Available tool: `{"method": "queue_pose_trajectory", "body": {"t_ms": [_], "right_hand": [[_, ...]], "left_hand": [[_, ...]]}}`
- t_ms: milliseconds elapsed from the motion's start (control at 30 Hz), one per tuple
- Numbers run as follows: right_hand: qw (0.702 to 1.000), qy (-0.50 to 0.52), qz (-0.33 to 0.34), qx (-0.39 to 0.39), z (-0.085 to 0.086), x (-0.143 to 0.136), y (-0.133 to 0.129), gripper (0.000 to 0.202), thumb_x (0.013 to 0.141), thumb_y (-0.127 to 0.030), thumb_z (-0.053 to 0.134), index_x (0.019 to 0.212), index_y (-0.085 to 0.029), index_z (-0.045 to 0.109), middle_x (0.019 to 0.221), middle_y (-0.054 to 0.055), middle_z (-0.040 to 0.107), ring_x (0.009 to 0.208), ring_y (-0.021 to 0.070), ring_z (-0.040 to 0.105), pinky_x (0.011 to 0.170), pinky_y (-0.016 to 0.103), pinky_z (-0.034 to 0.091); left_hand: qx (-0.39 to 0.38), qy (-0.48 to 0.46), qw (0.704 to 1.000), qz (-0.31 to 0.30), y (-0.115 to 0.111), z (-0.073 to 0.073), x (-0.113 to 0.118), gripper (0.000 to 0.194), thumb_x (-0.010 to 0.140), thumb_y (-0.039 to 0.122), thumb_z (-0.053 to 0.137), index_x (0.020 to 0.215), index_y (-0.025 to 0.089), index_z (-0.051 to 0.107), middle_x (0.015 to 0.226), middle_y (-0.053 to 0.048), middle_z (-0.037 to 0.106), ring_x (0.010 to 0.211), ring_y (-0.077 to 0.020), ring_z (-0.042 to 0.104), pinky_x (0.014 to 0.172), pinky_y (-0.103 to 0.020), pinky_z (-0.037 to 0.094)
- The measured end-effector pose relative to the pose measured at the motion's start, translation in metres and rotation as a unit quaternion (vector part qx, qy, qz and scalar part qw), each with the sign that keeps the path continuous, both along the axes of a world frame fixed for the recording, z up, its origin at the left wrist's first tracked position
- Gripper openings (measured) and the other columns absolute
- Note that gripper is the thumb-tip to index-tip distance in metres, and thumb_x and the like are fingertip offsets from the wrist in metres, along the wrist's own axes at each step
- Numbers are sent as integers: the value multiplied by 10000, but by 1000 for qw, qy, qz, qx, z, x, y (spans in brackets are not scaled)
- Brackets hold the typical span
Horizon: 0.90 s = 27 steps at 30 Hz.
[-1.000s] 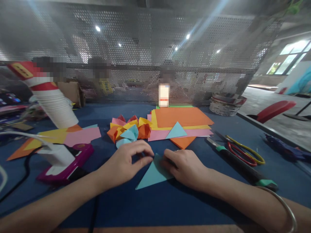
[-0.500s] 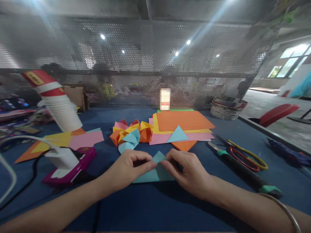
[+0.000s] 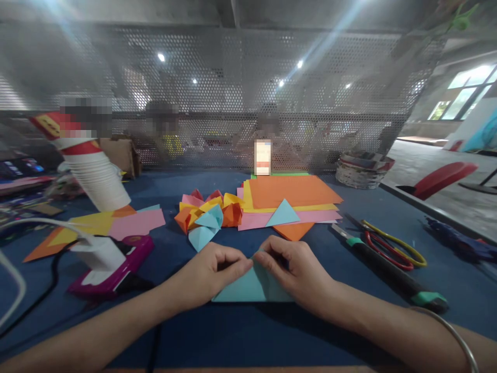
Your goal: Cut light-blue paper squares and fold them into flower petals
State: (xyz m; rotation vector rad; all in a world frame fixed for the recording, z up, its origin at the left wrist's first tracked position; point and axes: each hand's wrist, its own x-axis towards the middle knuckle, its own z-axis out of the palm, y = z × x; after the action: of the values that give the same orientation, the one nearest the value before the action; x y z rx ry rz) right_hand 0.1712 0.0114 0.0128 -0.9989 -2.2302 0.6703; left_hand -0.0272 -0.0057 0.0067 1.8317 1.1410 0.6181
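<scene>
A light blue folded sheet of paper (image 3: pixel 254 285) lies at the front middle of the dark blue table, its straight edge towards me. My left hand (image 3: pixel 223 269) pinches its upper part from the left, thumb against fingers. From the right, my right hand (image 3: pixel 285 264) pinches the same paper close to the peak, and the fingertips of both hands nearly meet. Beyond them sits a cluster of folded orange, yellow, pink and blue paper (image 3: pixel 209 212). A small blue triangle (image 3: pixel 284 213) rests on a stack of coloured sheets (image 3: pixel 291 192).
A utility knife (image 3: pixel 388 269) and red-and-yellow-handled scissors (image 3: pixel 392 248) lie at right. At left are a purple power strip (image 3: pixel 135 259) with a white plug, loose coloured sheets (image 3: pixel 135 226) and stacked paper cups (image 3: pixel 95 173). A woven basket (image 3: pixel 359 171) stands at the back right.
The blue paper's near edge has shifted slightly towards me. My fingertips are closer together and now cover more of its peak.
</scene>
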Motion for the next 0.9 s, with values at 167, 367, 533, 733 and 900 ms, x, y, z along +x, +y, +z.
{"method": "queue_pose_trajectory", "body": {"t_ms": [167, 367, 533, 733, 900], "right_hand": [[999, -14, -40, 29, -1, 4, 11, 236, 907, -311, 473, 725, -179, 545, 588, -50, 490, 528, 87, 405, 497, 194, 289], [993, -55, -80, 69, -4, 10, 21, 227, 915, -328, 447, 749, -191, 520, 582, -51, 473, 505, 91, 371, 489, 206, 253], [990, -51, -100, 84, -1, 10, 20, 221, 918, -325, 428, 757, -196, 509, 573, -50, 469, 486, 93, 361, 489, 208, 262], [989, -21, -108, 100, 4, 9, 17, 256, 920, -351, 413, 736, -195, 498, 558, -47, 471, 477, 89, 371, 483, 204, 276], [989, 19, -111, 99, 4, 8, 16, 268, 924, -346, 409, 715, -192, 474, 547, -54, 435, 466, 85, 341, 469, 204, 272]], "left_hand": [[28, 38, 998, 29, -2, 7, 0, 352, 873, 456, 470, 700, 164, 562, 611, 45, 383, 573, -112, 358, 507, -210, 288], [101, 89, 991, 17, -3, 5, 1, 319, 863, 421, 520, 682, 163, 570, 629, 28, 524, 612, -127, 486, 548, -212, 340], [103, 102, 989, 32, -3, 1, 1, 439, 924, 444, 394, 638, 166, 577, 535, 24, 535, 526, -121, 508, 522, -212, 356], [67, 74, 993, 66, -8, 4, 4, 494, 924, 502, 337, 611, 173, 531, 449, 47, 435, 434, -105, 437, 461, -200, 335], [64, 11, 992, 111, -4, 2, 5, 483, 886, 501, 412, 581, 165, 579, 450, 38, 472, 424, -96, 412, 449, -202, 325]]}}
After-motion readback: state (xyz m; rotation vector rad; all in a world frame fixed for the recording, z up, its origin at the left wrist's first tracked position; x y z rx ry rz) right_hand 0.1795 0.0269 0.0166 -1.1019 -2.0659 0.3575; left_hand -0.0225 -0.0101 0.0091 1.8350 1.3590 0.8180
